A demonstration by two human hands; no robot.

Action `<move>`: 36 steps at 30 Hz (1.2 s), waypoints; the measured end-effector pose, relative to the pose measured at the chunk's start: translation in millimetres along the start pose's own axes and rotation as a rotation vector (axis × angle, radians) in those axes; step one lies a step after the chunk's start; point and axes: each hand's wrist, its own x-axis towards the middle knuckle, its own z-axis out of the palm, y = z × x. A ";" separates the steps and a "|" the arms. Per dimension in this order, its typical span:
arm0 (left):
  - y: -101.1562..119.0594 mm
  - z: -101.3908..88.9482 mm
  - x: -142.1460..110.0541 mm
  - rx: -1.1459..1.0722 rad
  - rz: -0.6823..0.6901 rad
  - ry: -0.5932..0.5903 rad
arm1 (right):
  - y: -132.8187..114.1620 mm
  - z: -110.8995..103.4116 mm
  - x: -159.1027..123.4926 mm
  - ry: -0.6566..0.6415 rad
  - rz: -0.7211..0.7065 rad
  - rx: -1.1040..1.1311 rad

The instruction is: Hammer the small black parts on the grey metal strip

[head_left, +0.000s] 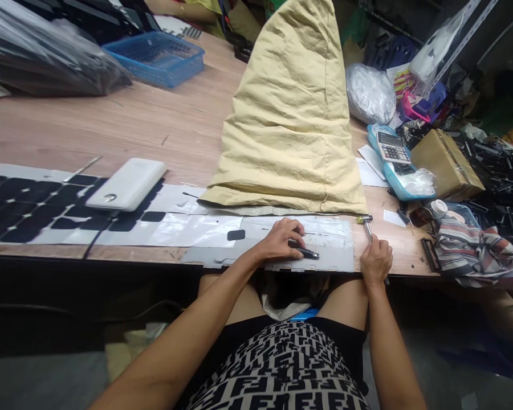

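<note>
My left hand (282, 238) is closed, with its fingers on a slim black piece with a shiny metal end (310, 253); its exact kind I cannot make out. That piece lies low over a grey-white sheet (337, 250) along the table's front edge. A small hammer (367, 228) with a yellow and metal head is in my right hand (375, 259), which grips its handle just right of the sheet. To the left of my left hand a black rounded patch (236, 235) lies on white sheeting. Beyond both hands stretches a large yellow cloth (290, 131).
A white power bank (127, 185) rests on sheeting with black patches at left. Further back are a blue basket (158, 57) and a plastic-wrapped bundle (47, 57). At right sit a calculator (392, 147), a cardboard box (447, 165), a striped cloth (470, 245) and many black parts (496, 176).
</note>
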 end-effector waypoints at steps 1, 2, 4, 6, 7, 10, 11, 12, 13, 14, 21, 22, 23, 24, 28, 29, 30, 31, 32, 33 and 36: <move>3.9 1.4 -9.7 -0.005 0.008 -0.023 | 0.3 0.3 0.1 -0.002 0.004 -0.004; 7.9 4.2 -20.8 -0.004 0.022 -0.040 | 0.6 0.7 0.2 -0.006 0.008 -0.006; 15.4 13.8 -44.8 0.030 0.060 -0.040 | 0.8 1.2 0.3 -0.015 0.016 -0.010; 22.3 27.4 -67.2 0.113 0.078 0.007 | 0.6 1.4 0.3 -0.021 0.021 -0.009; 25.5 34.8 -76.4 0.163 0.077 0.039 | 0.4 1.4 0.3 -0.022 0.022 -0.006; 33.1 52.4 -93.0 0.257 0.063 0.122 | 0.0 1.1 0.5 -0.016 0.021 0.010; 34.8 55.3 -94.3 0.252 0.065 0.149 | -0.1 1.0 0.7 -0.013 0.021 0.014; 35.9 56.0 -93.4 0.231 0.067 0.185 | 0.0 1.0 1.0 -0.010 0.022 0.015; 36.0 54.6 -90.1 0.201 0.062 0.234 | 0.1 1.0 1.3 -0.007 0.024 0.014; 35.0 50.9 -84.6 0.173 0.042 0.297 | 0.2 1.1 1.5 -0.007 0.025 0.011; 0.9 -7.6 -5.1 0.299 -0.341 0.549 | 1.2 3.7 2.0 -0.009 0.018 0.004; -3.7 -15.1 5.3 0.354 -0.385 0.507 | 1.4 4.4 1.9 -0.002 0.018 -0.001; -7.1 -21.5 14.1 0.400 -0.414 0.459 | 1.7 5.1 1.8 0.004 0.016 -0.007; -9.4 -26.5 21.1 0.435 -0.432 0.419 | 1.9 5.6 1.7 0.011 0.013 -0.014; -12.3 -36.1 37.9 0.414 -0.427 0.462 | 1.8 5.9 1.6 0.024 0.000 -0.027; -13.1 -36.6 41.2 0.387 -0.412 0.502 | 1.5 5.5 1.6 0.025 0.000 -0.027; -14.2 -36.7 44.9 0.362 -0.391 0.540 | 1.2 5.2 1.7 0.026 0.001 -0.026; -15.6 -36.3 49.0 0.342 -0.368 0.572 | 1.0 4.9 1.7 0.027 0.003 -0.024; -17.1 -35.5 53.6 0.327 -0.348 0.595 | 0.8 4.7 1.7 0.029 0.004 -0.023; -18.5 -34.4 58.7 0.319 -0.333 0.605 | 0.7 4.6 1.7 0.030 0.004 -0.021; -19.6 -28.9 75.7 0.338 -0.354 0.583 | 0.8 4.8 1.4 0.032 -0.001 -0.018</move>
